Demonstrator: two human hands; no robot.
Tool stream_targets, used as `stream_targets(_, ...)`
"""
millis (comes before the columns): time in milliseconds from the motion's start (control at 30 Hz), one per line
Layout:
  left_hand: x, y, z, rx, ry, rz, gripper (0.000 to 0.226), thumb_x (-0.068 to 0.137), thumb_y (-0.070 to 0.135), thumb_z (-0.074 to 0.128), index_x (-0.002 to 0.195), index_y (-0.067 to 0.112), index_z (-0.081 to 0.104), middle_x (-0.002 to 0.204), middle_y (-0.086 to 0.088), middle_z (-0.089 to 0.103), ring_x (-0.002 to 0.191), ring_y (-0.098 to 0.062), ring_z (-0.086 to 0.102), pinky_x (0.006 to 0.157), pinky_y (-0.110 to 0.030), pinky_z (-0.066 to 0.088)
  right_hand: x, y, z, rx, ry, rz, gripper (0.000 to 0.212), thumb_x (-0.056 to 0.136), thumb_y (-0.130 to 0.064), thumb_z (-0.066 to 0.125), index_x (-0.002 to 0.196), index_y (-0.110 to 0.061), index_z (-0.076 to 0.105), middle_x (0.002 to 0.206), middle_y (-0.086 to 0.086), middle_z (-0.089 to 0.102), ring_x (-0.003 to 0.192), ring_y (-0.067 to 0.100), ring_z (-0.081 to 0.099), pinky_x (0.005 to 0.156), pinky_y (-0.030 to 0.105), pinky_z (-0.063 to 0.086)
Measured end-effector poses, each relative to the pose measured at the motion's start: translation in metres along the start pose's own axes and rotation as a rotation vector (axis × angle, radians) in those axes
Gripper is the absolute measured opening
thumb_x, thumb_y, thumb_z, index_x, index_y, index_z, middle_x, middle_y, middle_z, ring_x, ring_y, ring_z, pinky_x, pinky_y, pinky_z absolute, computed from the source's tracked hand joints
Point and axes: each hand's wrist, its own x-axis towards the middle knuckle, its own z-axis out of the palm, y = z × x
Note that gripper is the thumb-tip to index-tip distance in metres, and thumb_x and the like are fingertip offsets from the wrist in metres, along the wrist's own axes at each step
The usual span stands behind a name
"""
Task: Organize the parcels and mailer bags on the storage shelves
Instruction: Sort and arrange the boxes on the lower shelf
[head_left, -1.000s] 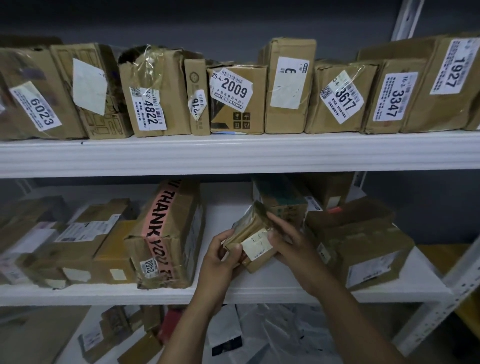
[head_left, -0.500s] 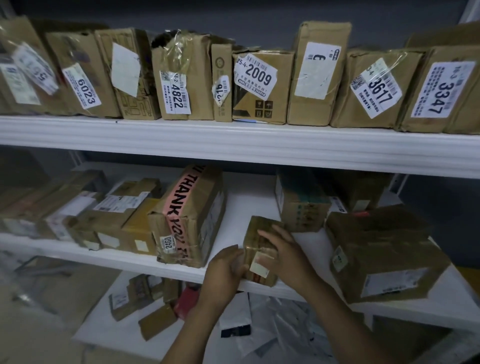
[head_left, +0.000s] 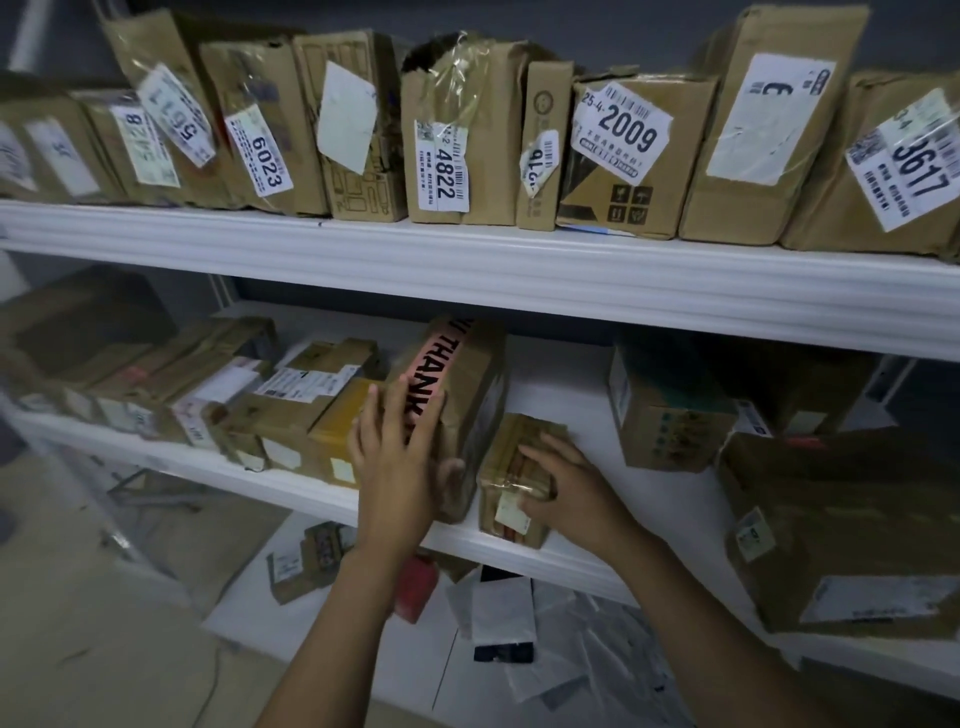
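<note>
A small taped cardboard parcel (head_left: 511, 470) stands on the middle shelf (head_left: 571, 558) near its front edge. My right hand (head_left: 566, 491) lies over its top and front, fingers curled round it. Just left of it stands a bigger box with pink "THANK YOU" tape (head_left: 467, 384). My left hand (head_left: 402, 457) rests flat on that box's front with straight fingers and the thumb out to the right. The two parcels stand close side by side.
The top shelf (head_left: 467, 265) carries a row of upright numbered boxes. More boxes (head_left: 291, 410) crowd the middle shelf at left, and larger cartons (head_left: 852, 525) stand at right. Grey mailer bags (head_left: 519, 618) and small parcels lie on the bottom shelf.
The small parcel went from held in both hands to standing on the middle shelf. My left hand left it and moved onto the pink-taped box. The view shifted left.
</note>
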Motion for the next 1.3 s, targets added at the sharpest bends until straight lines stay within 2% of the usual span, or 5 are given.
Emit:
stream_targets(400, 0.006, -0.008, -0.005, -0.035, -0.036, 0.045, 0.077, 0.077, 0.042, 0.071, 0.145, 0.022, 0.039, 0.152, -0.013, 0.031, 0.141, -0.041, 0.018, 0.109, -0.065, 0.026, 0.01, -0.015, 0.018, -0.036, 0.011, -0.032, 0.066, 0.086, -0.025, 0.068, 0.146, -0.025, 0.04, 0.16, -0.007, 0.014, 0.134, 0.019, 0.043, 0.107, 0.028, 0.039)
stream_targets(567, 0.011, 0.004, -0.013, 0.017, 0.007, 0.157, 0.069, 0.081, 0.035, 0.072, 0.141, 0.016, 0.045, 0.145, -0.017, 0.041, 0.139, -0.037, 0.025, 0.113, -0.059, 0.01, -0.001, -0.017, 0.004, -0.204, -0.032, 0.005, 0.075, 0.089, -0.039, 0.064, 0.152, -0.028, 0.024, 0.162, -0.007, 0.002, 0.145, 0.018, 0.021, 0.114, 0.035, 0.03)
stream_targets(867, 0.03, 0.092, 0.012, -0.07, -0.038, 0.462, 0.054, 0.078, 0.013, 0.074, 0.13, 0.011, 0.057, 0.133, -0.016, 0.055, 0.128, -0.035, 0.047, 0.109, -0.048, 0.034, -0.039, 0.02, -0.084, -0.517, 0.163, 0.212, 0.049, 0.093, -0.046, 0.054, 0.133, -0.02, 0.054, 0.136, 0.004, 0.054, 0.123, 0.024, 0.05, 0.101, 0.037, 0.043)
stream_targets(1067, 0.053, 0.174, 0.065, -0.319, -0.341, 0.228, 0.057, 0.094, 0.038, 0.056, 0.146, 0.025, 0.036, 0.153, -0.011, 0.03, 0.136, -0.031, 0.032, 0.105, -0.037, 0.036, -0.069, 0.071, -0.141, -0.686, 0.311, 0.215, 0.033, 0.088, -0.033, 0.05, 0.096, -0.01, 0.073, 0.09, 0.008, 0.07, 0.083, 0.026, 0.063, 0.08, 0.034, 0.052)
stream_targets(1300, 0.068, 0.238, 0.12, -0.293, -0.323, 0.087, 0.068, 0.084, 0.047, 0.064, 0.141, 0.017, 0.042, 0.14, -0.021, 0.036, 0.125, -0.039, 0.038, 0.101, -0.042, 0.042, -0.098, 0.104, -0.162, -0.501, 0.22, 0.239, 0.036, 0.097, -0.045, 0.047, 0.114, -0.017, 0.062, 0.109, 0.003, 0.065, 0.099, 0.018, 0.058, 0.09, 0.029, 0.041)
